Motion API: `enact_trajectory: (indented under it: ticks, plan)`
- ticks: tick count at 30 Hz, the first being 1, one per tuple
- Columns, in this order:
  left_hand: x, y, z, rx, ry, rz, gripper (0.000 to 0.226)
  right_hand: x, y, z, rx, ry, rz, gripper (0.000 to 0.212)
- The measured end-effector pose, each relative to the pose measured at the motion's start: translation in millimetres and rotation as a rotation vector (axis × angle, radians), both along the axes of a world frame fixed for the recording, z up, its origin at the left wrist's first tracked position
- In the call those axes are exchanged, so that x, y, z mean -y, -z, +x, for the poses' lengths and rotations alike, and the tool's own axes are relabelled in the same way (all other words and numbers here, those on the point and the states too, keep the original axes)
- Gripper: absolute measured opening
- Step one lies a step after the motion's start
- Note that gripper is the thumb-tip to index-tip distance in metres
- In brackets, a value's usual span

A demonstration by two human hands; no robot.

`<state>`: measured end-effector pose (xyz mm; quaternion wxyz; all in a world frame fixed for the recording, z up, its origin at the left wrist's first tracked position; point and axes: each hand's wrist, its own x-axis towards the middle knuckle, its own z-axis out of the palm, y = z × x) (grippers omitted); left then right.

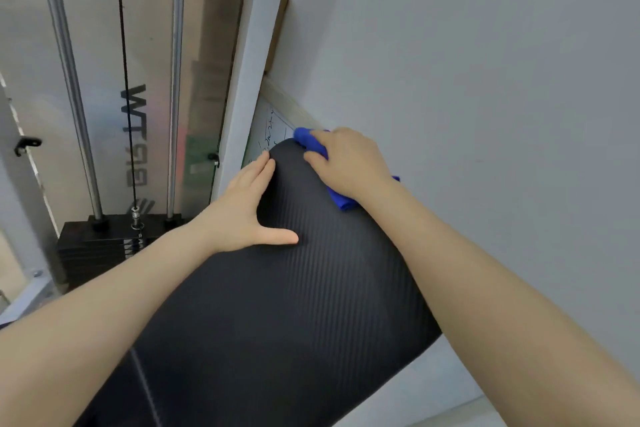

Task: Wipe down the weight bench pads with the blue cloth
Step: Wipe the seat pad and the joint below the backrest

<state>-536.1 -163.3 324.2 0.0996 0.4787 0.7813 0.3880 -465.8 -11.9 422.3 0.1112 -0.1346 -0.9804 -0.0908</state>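
Lower centre, the black bench pad runs up the frame. Mid-frame, the left hand lies flat on it, fingers straight, thumb spread, bracing. Just beyond, the right hand presses the blue cloth onto the pad's far right corner, fingers curled over it. Wiping is under way; next, I'd judge, a sweep back down the pad. Weight stack at left

Blue cloth, black ribbed pad
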Motion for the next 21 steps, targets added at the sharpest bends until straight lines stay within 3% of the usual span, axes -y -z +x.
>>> enact_trajectory:
  ticks: [3,7,10,13,16,21]
  plan:
    - [15,14,-19,0.079,-0.019,0.07,0.109,-5,2,20,0.041,0.034,0.061,0.033]
    - [14,37,-38,0.161,-0.079,-0.028,0.095,-3,-1,-29,0.057,0.104,-0.046,0.035]
    - [6,35,-51,0.141,-0.022,-0.107,0.084,3,-5,-77,0.251,0.017,-0.005,0.035]
    - [5,37,-57,0.158,-0.006,-0.104,0.088,15,-5,-99,0.413,-0.029,0.114,0.03]
    - [6,43,-56,0.199,0.015,-0.072,0.098,24,3,-105,0.442,-0.033,0.317,0.029]
    - [39,62,-70,0.587,0.075,0.002,0.041,38,17,-117,0.518,0.042,0.452,0.022]
